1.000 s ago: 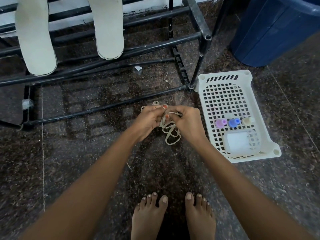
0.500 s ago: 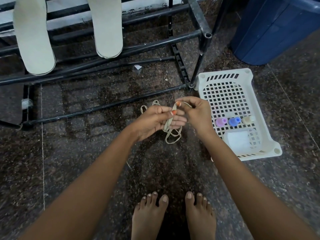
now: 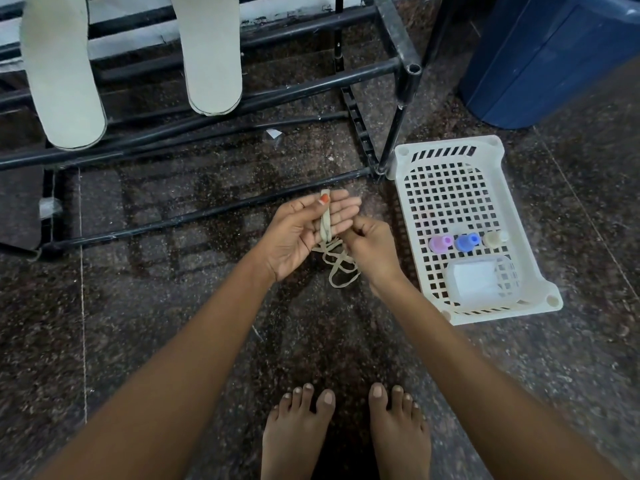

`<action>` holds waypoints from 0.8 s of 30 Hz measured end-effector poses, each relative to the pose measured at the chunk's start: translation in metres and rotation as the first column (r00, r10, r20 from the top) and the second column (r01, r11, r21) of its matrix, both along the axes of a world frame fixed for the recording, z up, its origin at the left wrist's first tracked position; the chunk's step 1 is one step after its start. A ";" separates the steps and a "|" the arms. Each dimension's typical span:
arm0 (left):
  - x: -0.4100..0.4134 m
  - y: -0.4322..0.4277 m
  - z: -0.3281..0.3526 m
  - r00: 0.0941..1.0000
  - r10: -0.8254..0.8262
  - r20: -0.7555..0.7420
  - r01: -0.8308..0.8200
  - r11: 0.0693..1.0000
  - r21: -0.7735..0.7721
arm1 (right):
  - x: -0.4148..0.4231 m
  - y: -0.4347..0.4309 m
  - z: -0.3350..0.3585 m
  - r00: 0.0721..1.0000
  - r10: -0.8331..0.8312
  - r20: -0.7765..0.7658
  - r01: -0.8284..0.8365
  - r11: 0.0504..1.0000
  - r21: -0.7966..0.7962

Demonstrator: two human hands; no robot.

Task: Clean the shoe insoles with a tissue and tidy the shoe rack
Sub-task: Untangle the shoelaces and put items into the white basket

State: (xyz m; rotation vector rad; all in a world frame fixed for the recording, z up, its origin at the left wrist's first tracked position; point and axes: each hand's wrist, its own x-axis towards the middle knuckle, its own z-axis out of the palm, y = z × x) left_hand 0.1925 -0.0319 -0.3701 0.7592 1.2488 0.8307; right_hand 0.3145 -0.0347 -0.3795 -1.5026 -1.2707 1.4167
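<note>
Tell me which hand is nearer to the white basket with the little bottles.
Right. The right hand sits just beside the white basket's left wall, apart from it; the left hand is farther left, beyond the right hand, pinching the lace.

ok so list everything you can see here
shoe rack: one, black, top of view
insoles: two, off-white, on the rack rails, top left
basket: one, white, on floor right of rack
small bottles: three, pink, blue, cream, in basket
tub: one, clear, basket's near end
bin: one, blue, top right
paper scrap: one, white, floor under rack
shoelace: one, beige, centre, loops hanging
left hand: one, thumb pins shoelace against fingers
right hand: one, grips shoelace
feet: two, bare, bottom centre
</note>
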 end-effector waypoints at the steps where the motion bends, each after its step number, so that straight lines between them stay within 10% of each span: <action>1: -0.001 0.001 0.002 0.996 0.075 0.043 -0.076 0.997 0.010 | 0.000 0.000 0.000 1.000 0.013 0.022 -0.014 1.000 0.023; 9: -0.002 -0.004 0.016 0.894 0.214 0.394 -0.218 0.975 -0.036 | -0.004 -0.005 0.004 0.959 0.166 0.232 -0.197 0.973 0.120; 24: 0.007 0.002 0.008 0.995 0.093 0.023 -0.093 0.996 0.005 | 0.003 -0.008 0.010 0.842 0.285 0.459 -0.360 0.929 0.083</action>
